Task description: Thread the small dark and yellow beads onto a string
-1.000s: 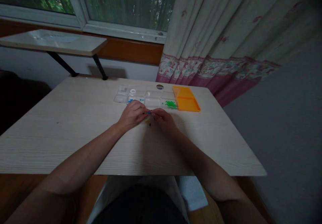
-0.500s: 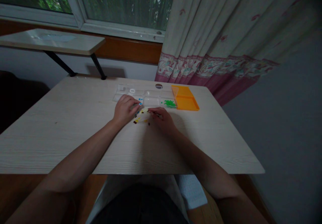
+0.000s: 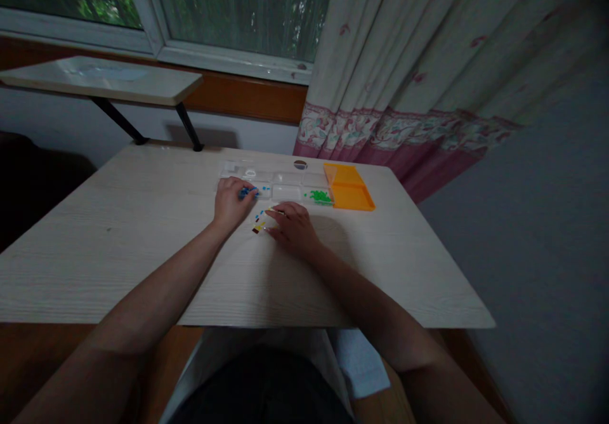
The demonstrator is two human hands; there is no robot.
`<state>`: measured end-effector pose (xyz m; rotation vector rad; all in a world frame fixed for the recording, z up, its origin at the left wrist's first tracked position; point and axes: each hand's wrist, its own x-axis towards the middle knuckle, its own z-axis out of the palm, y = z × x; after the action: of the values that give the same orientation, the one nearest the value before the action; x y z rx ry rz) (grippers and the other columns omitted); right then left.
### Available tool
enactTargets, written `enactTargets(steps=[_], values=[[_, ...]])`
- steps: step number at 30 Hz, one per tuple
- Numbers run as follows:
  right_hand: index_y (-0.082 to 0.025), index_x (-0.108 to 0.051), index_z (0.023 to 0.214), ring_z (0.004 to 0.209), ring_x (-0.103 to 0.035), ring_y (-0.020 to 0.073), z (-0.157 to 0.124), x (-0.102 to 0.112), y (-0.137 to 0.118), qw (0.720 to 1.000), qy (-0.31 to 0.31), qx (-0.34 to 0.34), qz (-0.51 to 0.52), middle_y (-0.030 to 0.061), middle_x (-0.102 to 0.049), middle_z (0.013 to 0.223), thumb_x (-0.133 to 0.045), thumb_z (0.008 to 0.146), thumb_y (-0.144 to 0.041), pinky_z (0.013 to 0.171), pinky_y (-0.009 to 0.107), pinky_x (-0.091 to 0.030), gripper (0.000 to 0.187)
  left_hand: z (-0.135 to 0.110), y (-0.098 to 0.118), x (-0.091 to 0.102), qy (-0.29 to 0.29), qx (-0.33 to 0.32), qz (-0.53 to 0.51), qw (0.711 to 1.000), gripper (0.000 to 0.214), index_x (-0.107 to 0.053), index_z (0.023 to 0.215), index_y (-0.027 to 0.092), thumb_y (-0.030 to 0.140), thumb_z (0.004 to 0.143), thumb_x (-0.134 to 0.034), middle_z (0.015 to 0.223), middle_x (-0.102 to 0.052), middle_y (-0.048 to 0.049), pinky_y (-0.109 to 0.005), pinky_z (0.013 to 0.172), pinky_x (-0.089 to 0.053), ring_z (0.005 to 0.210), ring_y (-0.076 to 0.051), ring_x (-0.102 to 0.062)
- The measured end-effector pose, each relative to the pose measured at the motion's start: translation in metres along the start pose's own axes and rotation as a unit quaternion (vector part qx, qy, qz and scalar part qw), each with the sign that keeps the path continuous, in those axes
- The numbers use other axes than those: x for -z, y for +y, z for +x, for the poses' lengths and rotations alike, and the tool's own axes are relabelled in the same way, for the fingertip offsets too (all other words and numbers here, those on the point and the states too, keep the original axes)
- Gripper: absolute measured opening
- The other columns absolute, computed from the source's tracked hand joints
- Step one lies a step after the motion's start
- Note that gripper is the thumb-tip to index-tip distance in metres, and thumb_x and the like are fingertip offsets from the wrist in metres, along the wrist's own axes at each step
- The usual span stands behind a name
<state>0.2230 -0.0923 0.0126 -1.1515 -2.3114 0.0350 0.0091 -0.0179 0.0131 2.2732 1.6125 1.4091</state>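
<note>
My left hand [image 3: 231,202] rests at the front left of a clear compartment box [image 3: 287,193]. Its fingers curl loosely over small blue pieces [image 3: 245,192], with the thumb apart; no firm hold on any piece shows. On the tabletop in front of the box lie small yellow pieces [image 3: 258,226], a dark brown piece [image 3: 255,231] and a few blue bits. Over the right side of this scatter reaches my right hand [image 3: 295,228], index finger and thumb spread, the fingertips at the table. Part of the scatter is hidden beneath it.
Green pieces [image 3: 320,196] fill part of the box's front right compartment. An open orange case [image 3: 352,194] adjoins its right end. A round dark disc [image 3: 300,165] lies behind the box. At the back left, a raised shelf [image 3: 143,87] stands on black legs by the window.
My left hand has shifted left and slightly back, uncovering blue pieces. My right hand has moved left over the scatter, and its thumb and index finger have spread apart.
</note>
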Motion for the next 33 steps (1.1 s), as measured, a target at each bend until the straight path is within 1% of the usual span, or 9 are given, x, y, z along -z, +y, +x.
enactTargets(steps=[4, 8, 15, 21, 27, 30, 33], values=[[-0.026, -0.053, 0.135, 0.142, -0.029, 0.0261, -0.0019, -0.0031, -0.0038, 0.999, -0.014, 0.013, -0.041, 0.0093, -0.048, 0.144, -0.049, 0.093, -0.052, 0.119, 0.048, -0.017, 0.05, -0.0006, 0.0018, -0.0012, -0.001, -0.002, 0.0, 1.0, 0.017, -0.07, 0.086, 0.021, 0.036, 0.084, -0.065, 0.089, -0.062, -0.0072, -0.044, 0.09, -0.042, 0.094, -0.026, -0.053], [-0.027, -0.052, 0.136, 0.146, -0.023, 0.0268, 0.0002, -0.0033, -0.003, 0.998, -0.031, 0.02, -0.058, 0.0092, -0.042, 0.15, -0.047, 0.093, -0.053, 0.12, 0.051, -0.012, 0.051, -0.0017, 0.0008, -0.0027, 0.004, -0.006, 0.012, 1.0, 0.015, -0.07, 0.087, 0.022, 0.036, 0.084, -0.065, 0.088, -0.062, -0.0063, -0.044, 0.089, -0.042, 0.095, -0.026, -0.053], [-0.026, -0.052, 0.136, 0.145, -0.026, 0.028, 0.0047, -0.0032, -0.0059, 0.997, -0.041, 0.013, -0.057, 0.0109, -0.042, 0.15, -0.049, 0.092, -0.055, 0.119, 0.053, -0.012, 0.053, -0.0018, -0.0008, -0.0037, 0.005, -0.02, 0.011, 1.0, 0.016, -0.07, 0.087, 0.022, 0.037, 0.084, -0.064, 0.089, -0.063, -0.0059, -0.043, 0.09, -0.042, 0.094, -0.026, -0.053], [-0.025, -0.051, 0.137, 0.145, -0.026, 0.0281, 0.0037, -0.0069, -0.0033, 0.998, -0.041, 0.003, -0.048, 0.0116, -0.042, 0.15, -0.049, 0.092, -0.054, 0.119, 0.054, -0.016, 0.054, -0.0014, -0.0004, -0.0031, 0.009, -0.012, 0.006, 1.0, 0.017, -0.07, 0.086, 0.021, 0.037, 0.084, -0.064, 0.089, -0.064, -0.0055, -0.042, 0.09, -0.042, 0.094, -0.025, -0.054], [-0.025, -0.052, 0.137, 0.146, -0.024, 0.0288, 0.0057, -0.0065, -0.0031, 0.998, -0.047, 0.004, -0.051, 0.0113, -0.039, 0.153, -0.05, 0.092, -0.054, 0.119, 0.055, -0.015, 0.053, -0.0014, 0.0018, -0.0022, 0.01, -0.007, -0.011, 1.0, 0.016, -0.07, 0.085, 0.022, 0.037, 0.083, -0.065, 0.089, -0.064, -0.0058, -0.042, 0.09, -0.043, 0.095, -0.025, -0.054], [-0.027, -0.053, 0.136, 0.146, -0.024, 0.0287, 0.0064, -0.0065, -0.0032, 0.997, -0.052, 0.005, -0.056, 0.0106, -0.038, 0.153, -0.05, 0.092, -0.054, 0.118, 0.056, -0.015, 0.051, -0.0011, 0.0024, -0.0018, 0.009, -0.005, -0.02, 1.0, 0.016, -0.07, 0.086, 0.022, 0.037, 0.084, -0.065, 0.089, -0.064, -0.0054, -0.043, 0.091, -0.043, 0.096, -0.025, -0.054], [-0.029, -0.057, 0.131, 0.146, -0.025, 0.0288, 0.0061, -0.0056, -0.0036, 0.998, -0.045, 0.008, -0.054, 0.0095, -0.04, 0.152, -0.051, 0.091, -0.052, 0.118, 0.057, -0.015, 0.046, -0.0013, 0.0021, -0.0019, 0.012, -0.003, -0.028, 1.0, 0.016, -0.07, 0.086, 0.022, 0.037, 0.084, -0.065, 0.089, -0.064, -0.0052, -0.042, 0.09, -0.043, 0.095, -0.025, -0.054]])
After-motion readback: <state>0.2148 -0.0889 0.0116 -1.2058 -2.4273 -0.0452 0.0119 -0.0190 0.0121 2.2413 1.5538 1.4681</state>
